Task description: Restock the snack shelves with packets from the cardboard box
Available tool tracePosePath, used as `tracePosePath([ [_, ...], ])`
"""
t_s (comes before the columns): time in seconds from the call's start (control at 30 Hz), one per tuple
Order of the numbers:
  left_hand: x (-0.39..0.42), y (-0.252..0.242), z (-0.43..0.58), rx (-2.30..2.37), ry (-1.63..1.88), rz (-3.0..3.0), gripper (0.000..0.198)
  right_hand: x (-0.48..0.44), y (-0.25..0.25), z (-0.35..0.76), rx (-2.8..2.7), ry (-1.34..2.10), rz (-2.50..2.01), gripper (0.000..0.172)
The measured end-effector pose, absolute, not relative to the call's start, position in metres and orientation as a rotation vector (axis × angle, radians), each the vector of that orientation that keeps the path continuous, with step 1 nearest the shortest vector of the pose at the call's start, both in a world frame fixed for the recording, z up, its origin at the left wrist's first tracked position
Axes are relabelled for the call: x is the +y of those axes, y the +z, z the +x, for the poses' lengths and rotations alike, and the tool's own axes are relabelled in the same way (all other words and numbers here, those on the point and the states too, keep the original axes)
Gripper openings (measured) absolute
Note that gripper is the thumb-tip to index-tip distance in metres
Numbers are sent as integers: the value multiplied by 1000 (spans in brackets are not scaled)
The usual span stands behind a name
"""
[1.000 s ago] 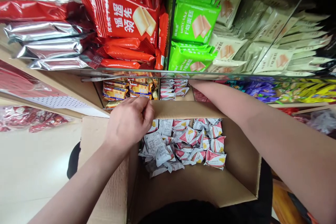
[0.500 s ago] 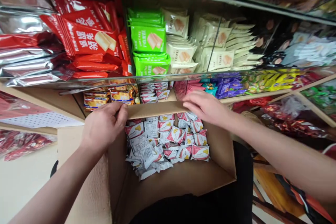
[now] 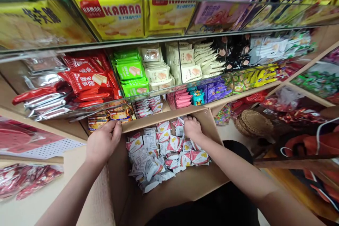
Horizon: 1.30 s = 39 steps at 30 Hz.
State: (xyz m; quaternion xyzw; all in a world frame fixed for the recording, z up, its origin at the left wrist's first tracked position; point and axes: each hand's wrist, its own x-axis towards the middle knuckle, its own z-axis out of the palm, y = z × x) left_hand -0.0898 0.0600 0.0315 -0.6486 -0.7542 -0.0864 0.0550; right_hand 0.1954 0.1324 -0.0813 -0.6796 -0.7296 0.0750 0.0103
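Observation:
An open cardboard box (image 3: 182,190) leans against the shelf front, with a heap of small white-and-pink snack packets (image 3: 174,143) inside. My left hand (image 3: 104,143) is closed on the box's far rim near its left end, thumb along the edge. Inside the far right part of the box is my right hand (image 3: 192,127), its fingers curled down among the packets. A white-and-pink packet lies right beside its fingers. The fingertips are hidden, so whatever they hold cannot be made out.
Behind the box, shelves hold red snack packs (image 3: 87,79), green packs (image 3: 129,70), cream packs (image 3: 190,72) and purple packs (image 3: 215,88). Clear shelf guards (image 3: 169,90) front them. Yellow cracker packs (image 3: 113,14) sit higher up. Round woven mats (image 3: 253,123) lie at right.
My right hand has left the box's far rim and moved down into the packets. My left hand stays on the rim. The view has tilted up, showing more of the upper shelf.

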Motion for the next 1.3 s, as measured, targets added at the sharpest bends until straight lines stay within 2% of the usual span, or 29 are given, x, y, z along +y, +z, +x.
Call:
tracePosePath([
  [0.17, 52, 30, -90, -1874, -773, -2147, 23, 117, -55, 212, -2300, 262, -1990, 23],
  [0.27, 38, 25, -65, -1698, -1019, -2368, 26, 97, -37, 215, -2281, 352, -1769, 24],
  [0.4, 22, 15, -14, -2030, -1236, -2571, 37, 64, -19, 206, -1963, 973, -1271, 25],
  [0.5, 21, 9, 13, -2255, -1440, -2558, 26, 45, -15, 193, -1766, 1292, -1113, 26],
  [0.7, 20, -1, 19, -2523, -1667, -2237, 39, 27, -20, 170, -1511, 1408, -1119, 32],
  [0.9, 13, 7, 15, -2537, -1605, -2263, 39, 16, -16, 165, -1448, 1567, -1068, 34],
  [0.97, 11, 13, 15, -2476, -1584, -2348, 40, 13, -10, 168, -1568, 1547, -1081, 39],
  [1.13, 18, 30, -9, -2427, -1564, -2183, 40, 24, 19, 184, -1882, 1231, -1041, 30],
  [1.2, 28, 38, -32, -2290, -1379, -2151, 34, 39, 32, 194, -1986, 963, -1046, 27],
  [1.3, 46, 44, -70, -2066, -896, -2134, 31, 74, 47, 204, -2174, 476, -1098, 22],
])
